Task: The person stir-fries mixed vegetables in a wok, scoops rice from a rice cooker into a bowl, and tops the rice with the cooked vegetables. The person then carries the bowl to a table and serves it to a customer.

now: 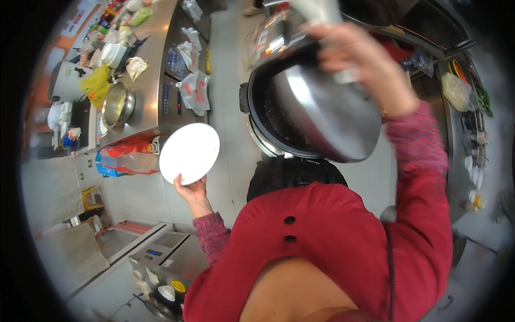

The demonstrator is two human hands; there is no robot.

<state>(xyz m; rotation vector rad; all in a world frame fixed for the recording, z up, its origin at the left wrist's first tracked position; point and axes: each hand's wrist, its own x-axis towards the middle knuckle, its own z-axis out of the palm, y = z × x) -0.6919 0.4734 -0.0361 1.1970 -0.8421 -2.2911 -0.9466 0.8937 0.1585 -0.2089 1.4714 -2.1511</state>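
My left hand (192,190) holds a white plate (190,153) by its near rim, out to the left above the floor. In front of my body stands a large round cooker with a dark inner pot (277,129). Some contents show low in the pot, too dim to tell what they are. A shiny metal lid (334,120) is tilted over the pot's right side. My right hand (342,52), blurred by motion, grips this lid near its upper edge. A white item (320,10) just beyond the fingers is too blurred to name.
A steel counter (151,94) on the left carries a metal bowl (118,104), a yellow plastic bag (95,85) and many containers. Plastic bags (194,92) hang from its side. Another counter on the right bears a bag of pale food (456,91) and small jars (476,139).
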